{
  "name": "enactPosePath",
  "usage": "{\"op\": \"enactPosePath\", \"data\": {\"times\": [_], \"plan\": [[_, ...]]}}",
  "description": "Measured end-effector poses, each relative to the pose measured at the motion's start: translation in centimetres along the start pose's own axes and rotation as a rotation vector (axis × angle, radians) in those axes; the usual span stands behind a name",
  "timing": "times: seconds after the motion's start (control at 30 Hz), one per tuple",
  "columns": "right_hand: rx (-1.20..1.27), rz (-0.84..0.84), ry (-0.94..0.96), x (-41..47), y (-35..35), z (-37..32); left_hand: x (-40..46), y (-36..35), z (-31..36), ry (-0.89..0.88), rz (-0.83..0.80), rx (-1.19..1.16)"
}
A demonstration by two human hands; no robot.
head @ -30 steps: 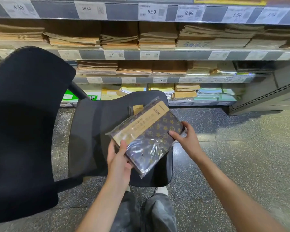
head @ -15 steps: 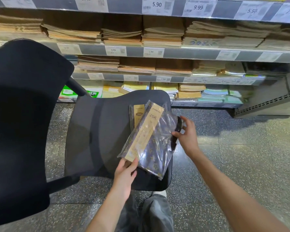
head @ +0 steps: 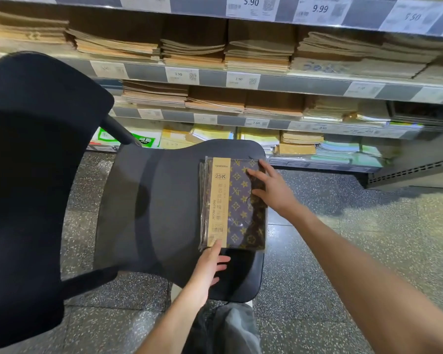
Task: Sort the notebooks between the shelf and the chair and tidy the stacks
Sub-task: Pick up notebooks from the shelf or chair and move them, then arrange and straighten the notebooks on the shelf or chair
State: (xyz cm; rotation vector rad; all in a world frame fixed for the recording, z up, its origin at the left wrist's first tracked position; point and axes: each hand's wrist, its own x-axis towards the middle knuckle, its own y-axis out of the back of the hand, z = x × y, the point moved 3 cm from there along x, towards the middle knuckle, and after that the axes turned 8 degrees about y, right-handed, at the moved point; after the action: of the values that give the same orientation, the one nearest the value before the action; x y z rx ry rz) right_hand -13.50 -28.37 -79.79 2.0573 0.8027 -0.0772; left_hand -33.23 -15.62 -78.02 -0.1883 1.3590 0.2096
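Note:
A dark patterned notebook [head: 241, 208] in clear wrap, with a tan "25K" band, lies flat on top of a small stack at the right side of the black chair seat [head: 149, 215]. My right hand [head: 269, 187] rests on its upper right part with fingers spread and straight. My left hand [head: 207, 267] lies at the stack's near edge, fingertips touching the bottom of the tan band. The notebooks underneath show only as thin wrapped edges on the left.
The chair's black backrest [head: 36, 175] fills the left. Behind the chair run store shelves [head: 266, 80] with several stacks of kraft and coloured notebooks and price tags. Speckled floor [head: 356, 238] lies open to the right. My knees sit below the seat.
The wrapped notebook, held tilted above the seat before, now lies flat on the stack. My hands went from gripping it to resting on it with straight fingers.

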Motion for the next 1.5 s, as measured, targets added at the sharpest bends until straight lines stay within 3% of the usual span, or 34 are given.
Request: {"op": "enactPosePath", "data": {"times": [0.37, 0.6, 0.8, 1.17, 1.27, 1.5], "plan": [[-0.039, -0.115, -0.037, -2.4, 1.9, -1.2, -2.6, -0.3, 2.0, -0.121, 0.029, 0.11], [-0.044, -0.061, -0.083, -6.5, 5.9, -3.9, -8.0, -1.2, 5.6, -0.312, 0.041, 0.284], [-0.059, 0.008, -0.052, -9.1, 11.4, -7.2, -13.8, -2.5, 9.3, -0.455, 0.048, 0.325], [-0.207, 0.1, 0.037, -14.7, 25.7, -14.7, -27.4, -4.6, 16.9, -0.796, 0.162, 0.609], [-0.236, 0.141, 0.056, -16.4, 30.2, -17.1, -31.6, -5.0, 19.3, -0.869, 0.254, 0.703], [-0.338, 0.263, 0.172, -19.6, 39.6, -23.3, -42.1, -5.2, 24.2, -1.055, 0.648, 0.971]]}}
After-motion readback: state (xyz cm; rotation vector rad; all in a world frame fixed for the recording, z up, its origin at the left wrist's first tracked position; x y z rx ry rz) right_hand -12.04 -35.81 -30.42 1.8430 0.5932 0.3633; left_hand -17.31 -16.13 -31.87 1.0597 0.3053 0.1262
